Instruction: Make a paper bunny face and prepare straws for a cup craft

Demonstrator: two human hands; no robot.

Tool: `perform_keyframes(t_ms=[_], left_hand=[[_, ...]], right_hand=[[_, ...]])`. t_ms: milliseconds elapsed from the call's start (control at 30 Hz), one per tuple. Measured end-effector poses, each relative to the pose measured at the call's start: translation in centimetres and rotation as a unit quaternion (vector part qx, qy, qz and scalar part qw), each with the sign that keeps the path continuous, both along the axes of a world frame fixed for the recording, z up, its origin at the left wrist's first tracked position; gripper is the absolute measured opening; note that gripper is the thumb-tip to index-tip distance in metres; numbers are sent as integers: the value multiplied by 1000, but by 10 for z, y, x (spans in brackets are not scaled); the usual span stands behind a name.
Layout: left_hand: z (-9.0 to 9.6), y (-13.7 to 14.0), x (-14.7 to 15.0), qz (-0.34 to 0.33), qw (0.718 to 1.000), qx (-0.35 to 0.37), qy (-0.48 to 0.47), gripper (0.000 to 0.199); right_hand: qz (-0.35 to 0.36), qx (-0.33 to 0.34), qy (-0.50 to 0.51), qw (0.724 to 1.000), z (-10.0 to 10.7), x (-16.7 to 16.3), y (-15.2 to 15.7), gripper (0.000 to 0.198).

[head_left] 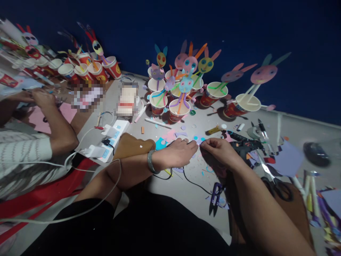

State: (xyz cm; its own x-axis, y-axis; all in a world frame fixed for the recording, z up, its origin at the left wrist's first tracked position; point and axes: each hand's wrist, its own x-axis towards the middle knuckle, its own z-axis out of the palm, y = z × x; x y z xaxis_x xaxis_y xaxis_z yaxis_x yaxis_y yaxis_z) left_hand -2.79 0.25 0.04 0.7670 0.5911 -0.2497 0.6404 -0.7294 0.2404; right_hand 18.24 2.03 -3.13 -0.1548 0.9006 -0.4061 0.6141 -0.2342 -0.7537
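My left hand (181, 152), a grey bangle (152, 161) on its wrist, is closed with its fingers pointing right. My right hand (220, 151) meets it almost tip to tip, thumb and finger pinched. Anything held between the fingertips is too small to make out. Around both hands lie cut paper scraps, with a bright blue piece (161, 143) beside my left hand. Purple-handled scissors (216, 193) lie below, and larger black-handled scissors (275, 185) are beyond my right forearm.
Paper cups (179, 112) with paper animal-head figures stand along the blue wall. A white power strip (114, 138) with plugs and cables is at left. A co-worker's hand (44, 97) works further left. Purple paper (287, 158) and a dark mouse (316, 154) lie right.
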Motion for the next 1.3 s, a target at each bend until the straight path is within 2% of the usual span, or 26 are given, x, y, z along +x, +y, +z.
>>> perform_keyframes(t_ms=[333, 667, 1000, 1300], left_hand=[[-11, -1, 2, 1, 1000, 5, 16, 49], [-9, -1, 3, 6, 1000, 6, 11, 55], [-13, -2, 6, 8, 1000, 29, 2, 43], [-15, -1, 7, 9, 999, 32, 9, 42]], right_hand=[[-34, 28, -18, 999, -5, -4, -1, 40], [-38, 35, -7, 999, -6, -7, -2, 43], [-29, 35, -25, 999, -4, -6, -2, 40], [-34, 47, -10, 998, -6, -6, -2, 42]])
